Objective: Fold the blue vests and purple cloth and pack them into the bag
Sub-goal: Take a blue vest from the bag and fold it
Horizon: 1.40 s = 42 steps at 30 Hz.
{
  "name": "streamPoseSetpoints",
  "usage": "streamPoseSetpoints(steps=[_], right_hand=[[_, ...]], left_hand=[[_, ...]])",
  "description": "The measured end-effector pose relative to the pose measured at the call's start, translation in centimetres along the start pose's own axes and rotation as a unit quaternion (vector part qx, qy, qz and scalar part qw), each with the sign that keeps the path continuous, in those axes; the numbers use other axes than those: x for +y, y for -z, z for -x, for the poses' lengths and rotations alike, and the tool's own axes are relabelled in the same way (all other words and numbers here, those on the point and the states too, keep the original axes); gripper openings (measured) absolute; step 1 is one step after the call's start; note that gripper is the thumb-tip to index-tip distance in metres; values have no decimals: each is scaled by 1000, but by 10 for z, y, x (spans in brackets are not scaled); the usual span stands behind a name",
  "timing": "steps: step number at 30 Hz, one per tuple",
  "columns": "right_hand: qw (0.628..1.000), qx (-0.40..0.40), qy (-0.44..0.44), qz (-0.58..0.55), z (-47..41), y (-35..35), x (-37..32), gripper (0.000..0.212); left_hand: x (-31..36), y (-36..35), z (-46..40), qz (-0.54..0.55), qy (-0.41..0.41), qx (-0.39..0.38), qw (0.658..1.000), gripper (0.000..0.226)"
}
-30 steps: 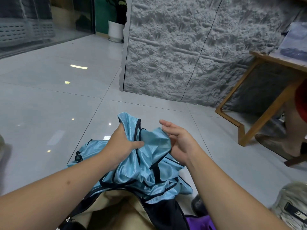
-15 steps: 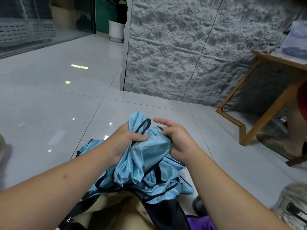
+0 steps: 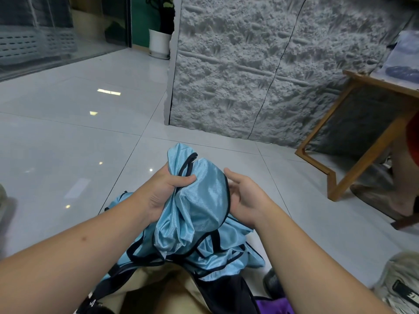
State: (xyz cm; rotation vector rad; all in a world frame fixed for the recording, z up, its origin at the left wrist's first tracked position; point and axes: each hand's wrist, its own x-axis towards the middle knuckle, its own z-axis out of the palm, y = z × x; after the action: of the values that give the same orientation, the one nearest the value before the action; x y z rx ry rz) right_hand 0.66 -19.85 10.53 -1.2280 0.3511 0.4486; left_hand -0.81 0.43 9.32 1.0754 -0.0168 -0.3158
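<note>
Bunched tighter since a second ago, blue vest (image 3: 199,200) clenched in left hand (image 3: 163,193), right hand (image 3: 243,198) loosened at 3 o'clock; folding unfinished.

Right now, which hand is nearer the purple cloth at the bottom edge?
The right hand. It is up and slightly left of the purple cloth, beside the raised blue vest. The left hand grips the vest farther left, across it.
</note>
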Motion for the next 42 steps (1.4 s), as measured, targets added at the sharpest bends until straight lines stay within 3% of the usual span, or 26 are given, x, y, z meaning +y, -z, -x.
streamPoseSetpoints(steps=[2, 4, 7, 11, 16, 22, 25, 29, 32, 35, 38, 42], right_hand=[[999, -34, -35, 6, 8, -4, -1, 47], [998, -59, -12, 8, 13, -6, -1, 37], [994, -27, 102, 13, 9, -5, -4, 27], [952, 76, 273, 117, 12, -10, -21, 8], [938, 35, 342, 55, 33, -12, -53, 15], [916, 34, 400, 23, 64, -18, -83, 40], [921, 24, 387, -23, 74, -17, -88, 43], [949, 23, 298, -100, 68, -10, -80, 20], [969, 83, 227, -39, 59, -1, -72, 9], [957, 179, 227, 14, 49, 16, -72, 11], [971, 149, 187, -9, 47, 24, -71, 12], [981, 84, 163, -55, 46, 26, -68, 32]], left_hand=[[0, 0, 0, -2, 0, -6, 1000, 49], [-1, 1, 0, -13, 1, -13, 1000, 51], [0, -1, 3, -44, -4, -17, 999, 50], [15, -11, 8, -80, -45, 15, 996, 29], [49, -23, 9, -168, -153, 90, 970, 13], [94, -28, 19, -155, -203, 110, 961, 14], [99, -25, 25, -131, -197, 112, 965, 23], [90, -20, 30, -99, -171, 112, 974, 28], [83, -16, 31, -89, -159, 114, 977, 27], [81, -8, 29, -87, -156, 120, 977, 27], [80, 1, 25, -80, -157, 125, 976, 27], [79, 7, 21, -68, -155, 123, 978, 27]])
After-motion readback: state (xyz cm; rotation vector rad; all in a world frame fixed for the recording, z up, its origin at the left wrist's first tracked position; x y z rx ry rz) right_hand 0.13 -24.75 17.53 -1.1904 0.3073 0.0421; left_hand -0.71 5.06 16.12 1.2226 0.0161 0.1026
